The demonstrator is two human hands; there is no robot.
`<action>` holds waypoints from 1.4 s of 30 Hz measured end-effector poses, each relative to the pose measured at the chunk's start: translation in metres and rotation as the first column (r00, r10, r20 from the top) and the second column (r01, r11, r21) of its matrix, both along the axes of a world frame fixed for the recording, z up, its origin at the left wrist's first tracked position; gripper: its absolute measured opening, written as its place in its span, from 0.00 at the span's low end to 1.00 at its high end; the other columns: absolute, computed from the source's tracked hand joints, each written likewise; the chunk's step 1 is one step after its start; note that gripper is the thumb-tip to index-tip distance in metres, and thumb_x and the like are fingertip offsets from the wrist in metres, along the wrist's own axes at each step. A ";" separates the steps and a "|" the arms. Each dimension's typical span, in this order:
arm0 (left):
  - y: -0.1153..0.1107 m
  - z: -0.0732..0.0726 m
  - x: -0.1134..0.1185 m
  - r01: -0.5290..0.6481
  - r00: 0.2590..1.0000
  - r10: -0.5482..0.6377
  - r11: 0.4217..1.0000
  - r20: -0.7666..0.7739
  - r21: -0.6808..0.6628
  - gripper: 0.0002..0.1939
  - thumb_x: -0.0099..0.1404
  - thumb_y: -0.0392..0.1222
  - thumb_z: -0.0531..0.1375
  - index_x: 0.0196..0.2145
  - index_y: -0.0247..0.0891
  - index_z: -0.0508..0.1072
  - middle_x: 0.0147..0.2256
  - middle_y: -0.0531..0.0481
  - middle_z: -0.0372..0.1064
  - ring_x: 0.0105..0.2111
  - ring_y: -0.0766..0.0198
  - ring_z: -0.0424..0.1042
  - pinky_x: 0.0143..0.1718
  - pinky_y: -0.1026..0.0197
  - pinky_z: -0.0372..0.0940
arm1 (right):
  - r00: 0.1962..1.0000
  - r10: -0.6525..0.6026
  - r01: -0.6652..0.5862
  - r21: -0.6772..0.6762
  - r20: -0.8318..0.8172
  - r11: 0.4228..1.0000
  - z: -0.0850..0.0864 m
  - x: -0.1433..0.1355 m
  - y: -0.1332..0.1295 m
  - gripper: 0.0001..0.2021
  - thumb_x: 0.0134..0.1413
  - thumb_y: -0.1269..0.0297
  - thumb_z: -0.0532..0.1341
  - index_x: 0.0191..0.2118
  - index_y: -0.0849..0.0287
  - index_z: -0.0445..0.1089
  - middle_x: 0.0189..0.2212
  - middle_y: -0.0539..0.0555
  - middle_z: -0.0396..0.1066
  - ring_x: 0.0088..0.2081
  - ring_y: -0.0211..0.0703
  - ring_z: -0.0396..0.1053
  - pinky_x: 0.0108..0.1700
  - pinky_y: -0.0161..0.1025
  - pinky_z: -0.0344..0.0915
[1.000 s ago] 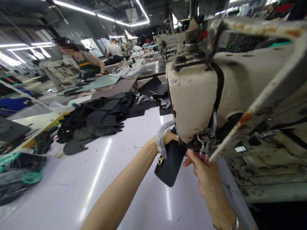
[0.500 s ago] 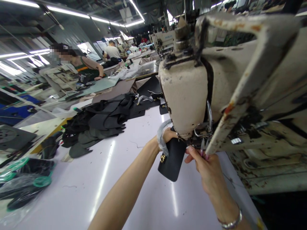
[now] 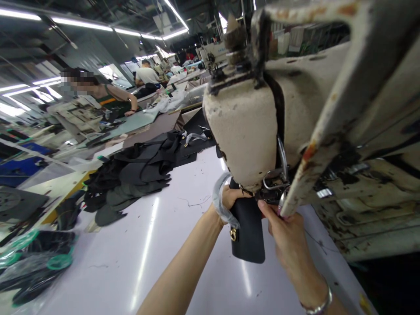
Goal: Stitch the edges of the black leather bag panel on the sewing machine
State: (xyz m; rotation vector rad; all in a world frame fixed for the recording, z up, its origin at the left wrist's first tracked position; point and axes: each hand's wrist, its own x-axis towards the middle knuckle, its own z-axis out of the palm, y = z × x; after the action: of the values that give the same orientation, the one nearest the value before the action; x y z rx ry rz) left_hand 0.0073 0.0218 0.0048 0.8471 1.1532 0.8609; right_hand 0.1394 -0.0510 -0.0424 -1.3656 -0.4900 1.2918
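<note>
A black leather-like bag panel lies under the head of a worn cream sewing machine. A handle wrapped in clear film and a gold-coloured metal fitting are on its left side. My left hand reaches through the handle's loop and grips the panel's far part, fingers partly hidden beside the needle area. At the panel's right edge, close to the presser foot, is my right hand, closed around small thread snips with pink handles. Its fingertips touch or nearly touch the panel; I cannot tell which.
A pile of black cut pieces lies on the pale table, with more panels with wrapped handles behind. Plastic-wrapped black and green items are at left. A rusty machine guard bar slants beside my right hand. A co-worker sits beyond.
The panel has turned under the machine head, its near end swinging to the right. My left hand and the wrapped handle have moved with it. The view has shifted slightly.
</note>
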 end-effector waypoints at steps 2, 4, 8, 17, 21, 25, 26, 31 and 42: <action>-0.002 -0.006 -0.002 0.053 0.996 -0.052 0.999 0.075 0.000 0.18 0.42 0.41 0.76 0.33 0.35 0.83 0.35 0.43 0.82 0.42 0.41 0.81 0.47 0.49 0.76 | 0.997 -0.015 0.015 0.012 -0.076 1.000 0.002 0.000 0.001 0.21 0.40 0.51 0.77 0.20 0.60 0.69 0.18 0.44 0.61 0.20 0.32 0.51 0.23 0.34 0.49; -0.003 -0.011 -0.003 0.070 0.989 -0.070 0.998 0.133 0.003 0.19 0.42 0.42 0.77 0.33 0.35 0.82 0.37 0.43 0.82 0.43 0.41 0.80 0.48 0.49 0.76 | 0.992 -0.030 0.033 0.028 -0.124 0.999 0.005 0.000 0.002 0.20 0.38 0.53 0.78 0.21 0.60 0.70 0.18 0.44 0.61 0.21 0.32 0.53 0.25 0.34 0.52; -0.007 -0.015 0.002 0.073 0.974 -0.068 0.997 0.217 -0.015 0.23 0.42 0.44 0.77 0.38 0.36 0.83 0.37 0.42 0.82 0.41 0.41 0.80 0.45 0.47 0.77 | 0.981 -0.034 0.043 0.044 -0.189 0.998 0.009 0.001 0.004 0.18 0.35 0.55 0.79 0.22 0.59 0.73 0.19 0.46 0.66 0.25 0.36 0.62 0.30 0.35 0.59; -0.010 -0.014 0.006 0.029 0.975 -0.021 0.999 0.223 -0.034 0.23 0.43 0.46 0.77 0.38 0.37 0.83 0.37 0.41 0.81 0.42 0.39 0.80 0.48 0.42 0.76 | 0.969 -0.026 0.041 0.056 -0.244 0.998 0.007 0.002 0.005 0.17 0.33 0.57 0.80 0.29 0.60 0.80 0.27 0.50 0.77 0.31 0.41 0.70 0.36 0.37 0.66; -0.012 -0.019 0.005 0.004 0.969 0.004 0.999 0.249 -0.033 0.20 0.45 0.43 0.76 0.37 0.36 0.82 0.36 0.41 0.81 0.41 0.39 0.80 0.47 0.42 0.76 | 0.971 -0.017 0.033 0.066 -0.239 0.997 0.006 0.002 0.005 0.18 0.36 0.57 0.80 0.34 0.60 0.82 0.34 0.54 0.81 0.36 0.46 0.75 0.42 0.41 0.70; -0.015 -0.014 0.008 -0.004 0.957 0.003 1.000 0.291 0.000 0.15 0.48 0.37 0.72 0.37 0.36 0.82 0.38 0.43 0.81 0.41 0.43 0.81 0.47 0.46 0.76 | 0.968 0.007 0.009 0.064 -0.249 0.998 0.008 0.004 0.005 0.20 0.35 0.56 0.80 0.35 0.61 0.82 0.34 0.56 0.82 0.37 0.50 0.77 0.42 0.45 0.72; -0.016 -0.012 0.009 -0.014 0.957 0.015 1.000 0.289 -0.007 0.15 0.48 0.36 0.72 0.37 0.36 0.82 0.38 0.43 0.81 0.41 0.43 0.81 0.47 0.47 0.76 | 0.968 0.020 -0.001 0.076 -0.252 0.997 0.009 0.005 0.005 0.20 0.34 0.57 0.80 0.35 0.61 0.83 0.34 0.56 0.82 0.37 0.51 0.78 0.42 0.45 0.73; -0.020 -0.002 0.014 -0.088 0.963 0.098 0.995 0.249 -0.051 0.16 0.43 0.38 0.73 0.33 0.36 0.81 0.37 0.40 0.81 0.46 0.38 0.79 0.49 0.45 0.76 | 0.963 0.064 -0.046 0.075 -0.261 0.996 0.006 0.010 0.005 0.18 0.34 0.58 0.80 0.34 0.61 0.83 0.31 0.55 0.81 0.33 0.49 0.76 0.36 0.43 0.72; -0.018 -0.017 0.010 -0.087 0.961 0.094 0.996 0.261 -0.036 0.17 0.49 0.37 0.73 0.39 0.33 0.82 0.39 0.40 0.82 0.45 0.40 0.80 0.50 0.47 0.75 | 0.948 0.060 -0.042 0.062 -0.311 0.997 0.003 0.010 0.007 0.19 0.34 0.60 0.81 0.37 0.59 0.84 0.29 0.53 0.80 0.31 0.44 0.72 0.31 0.39 0.69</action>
State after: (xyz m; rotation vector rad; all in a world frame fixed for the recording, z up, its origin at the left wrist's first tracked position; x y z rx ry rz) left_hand 0.0169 0.0036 -0.0127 0.6413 0.9721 1.0005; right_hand 0.1496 -0.0438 -0.0394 -1.0813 -0.3396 1.4949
